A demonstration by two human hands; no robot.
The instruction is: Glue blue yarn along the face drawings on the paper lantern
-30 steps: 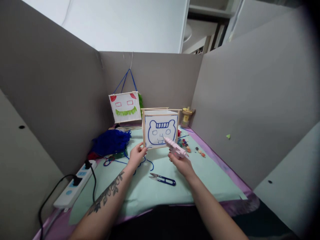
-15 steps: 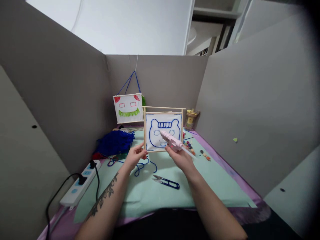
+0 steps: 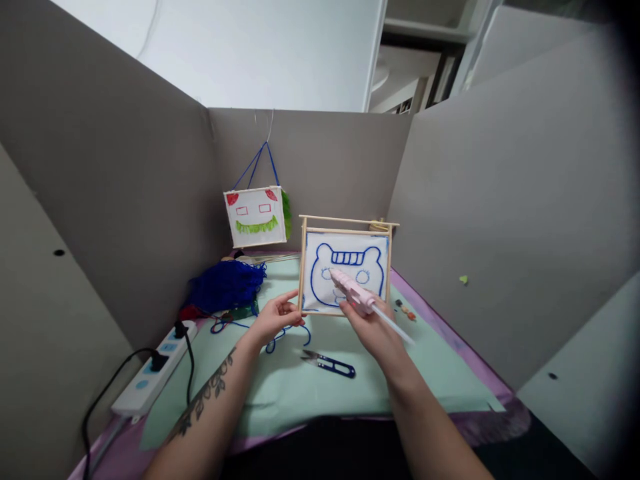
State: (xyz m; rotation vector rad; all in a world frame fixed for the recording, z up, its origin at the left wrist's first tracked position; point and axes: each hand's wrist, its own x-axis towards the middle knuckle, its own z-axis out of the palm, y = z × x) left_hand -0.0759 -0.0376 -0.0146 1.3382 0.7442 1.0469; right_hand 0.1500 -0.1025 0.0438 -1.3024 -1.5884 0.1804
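My left hand (image 3: pixel 280 317) grips the lower left corner of a wooden-stick frame (image 3: pixel 303 267). White fabric stretched in it bears a blue bear-like face (image 3: pixel 347 257), and the frame stands upright above the table. In my right hand (image 3: pixel 373 330) is a pale pink hot glue gun (image 3: pixel 354 291), with a white glue stick (image 3: pixel 395 325) poking out of its back. The gun's tip points up and left, in front of the drawn face; I cannot tell whether it touches the fabric. Below the frame, thread snips (image 3: pixel 330 365) lie near loose blue yarn (image 3: pixel 273 341).
A finished fabric face (image 3: pixel 257 217) hangs by blue cords from a hook on the back panel. Tangled blue yarn (image 3: pixel 227 285) and a white power strip (image 3: pixel 155 370) sit at left. Small beads (image 3: pixel 406 310) lie at right. Grey panels (image 3: pixel 310 160) enclose the green-covered table (image 3: pixel 430 373).
The wooden-stick frame has shifted right and slightly down, with its face turned a little. My right hand and the glue gun have moved right with it. My left hand stays at the frame's corner.
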